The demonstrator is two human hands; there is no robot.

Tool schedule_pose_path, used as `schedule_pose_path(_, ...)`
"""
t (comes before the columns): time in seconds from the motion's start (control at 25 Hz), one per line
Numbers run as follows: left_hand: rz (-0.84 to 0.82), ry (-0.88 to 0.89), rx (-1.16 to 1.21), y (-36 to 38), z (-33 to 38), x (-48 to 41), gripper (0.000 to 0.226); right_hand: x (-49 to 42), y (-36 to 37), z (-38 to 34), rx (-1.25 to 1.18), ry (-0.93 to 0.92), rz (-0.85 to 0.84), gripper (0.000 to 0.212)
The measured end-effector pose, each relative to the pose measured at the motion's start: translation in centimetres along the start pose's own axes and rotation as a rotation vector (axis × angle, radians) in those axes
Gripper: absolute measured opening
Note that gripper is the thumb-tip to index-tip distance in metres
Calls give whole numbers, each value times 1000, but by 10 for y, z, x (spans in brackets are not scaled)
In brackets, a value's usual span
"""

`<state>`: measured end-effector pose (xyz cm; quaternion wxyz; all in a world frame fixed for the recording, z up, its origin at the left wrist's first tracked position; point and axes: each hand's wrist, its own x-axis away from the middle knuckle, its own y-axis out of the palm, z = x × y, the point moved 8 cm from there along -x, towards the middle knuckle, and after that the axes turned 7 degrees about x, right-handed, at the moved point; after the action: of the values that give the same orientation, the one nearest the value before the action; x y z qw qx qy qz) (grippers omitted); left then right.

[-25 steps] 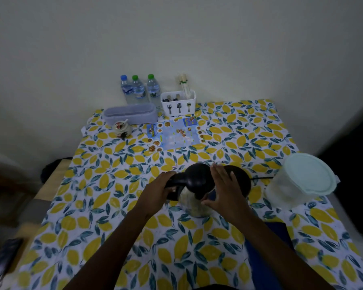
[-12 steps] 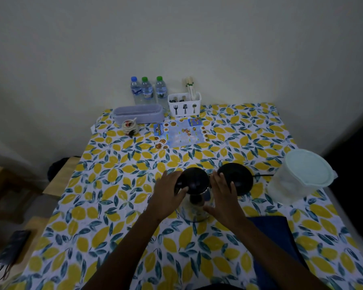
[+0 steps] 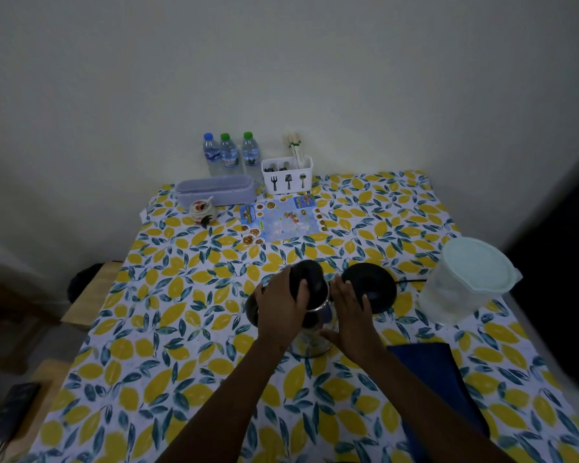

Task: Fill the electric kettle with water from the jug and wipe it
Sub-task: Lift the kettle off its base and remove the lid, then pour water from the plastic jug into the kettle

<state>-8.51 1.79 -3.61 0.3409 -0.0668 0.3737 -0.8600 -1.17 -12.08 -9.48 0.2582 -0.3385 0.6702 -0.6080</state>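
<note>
A steel electric kettle (image 3: pixel 313 340) stands on the lemon-print tablecloth (image 3: pixel 181 329) in the middle. Its black lid (image 3: pixel 310 277) is tilted up, open. My left hand (image 3: pixel 281 305) grips the kettle's handle and lid from the left, thumb on the lid. My right hand (image 3: pixel 351 319) rests flat against the kettle's right side. The black kettle base (image 3: pixel 371 285) lies just behind, to the right, with a cord running right. A translucent jug (image 3: pixel 462 289) with a pale lid stands at the right edge. A blue cloth (image 3: pixel 432 375) lies at the front right.
At the back stand three water bottles (image 3: pixel 229 155), a white cutlery holder (image 3: pixel 288 175), a lilac box (image 3: pixel 216 193), a small ceramic pot (image 3: pixel 201 210) and a printed menu card (image 3: pixel 281 222). Wooden furniture (image 3: pixel 87 295) sits left of the table.
The kettle's lid has swung up and open under my left thumb. My right hand has slid from the top down onto the kettle's side.
</note>
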Motion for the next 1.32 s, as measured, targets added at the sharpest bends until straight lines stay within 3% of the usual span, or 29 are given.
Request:
schedule_pose_path(0.12, 81, -118, 478, -22, -20, 7, 38, -1, 0, 0, -19, 27, -8, 100)
schedule_pose_path(0.2, 34, -247, 671, -28, -38, 14, 38, -2, 0, 0, -19, 39, 3, 101)
schedule_pose_path(0.32, -22, -344, 724, -38, -55, 17, 34, -3, 2, -1, -41, 38, 14, 104)
schedule_pose_path(0.48, 99, -409, 865, -51, -61, 31, 43, -4, 2, 1, -81, 60, 30, 107)
schedule_pose_path(0.56, 237, -297, 762, -65, -60, 36, 44, 2, 4, 3, -130, 85, 56, 104)
schedule_pose_path(0.68, 330, 91, 302, -77, -31, 39, 43, 27, 7, 14, -194, 160, 135, 95)
schedule_pose_path(0.8, 110, 354, 115, -34, 11, 50, 43, 60, 4, 40, -198, 269, 188, 89)
schedule_pose_path(1.0, -304, 477, 22, 62, 62, 55, 49, 107, -13, 109, -281, 456, 288, 83)
schedule_pose_path(1.32, -552, 554, -31, 184, 159, 32, 52, 155, -41, 249, -398, 622, 515, 65)
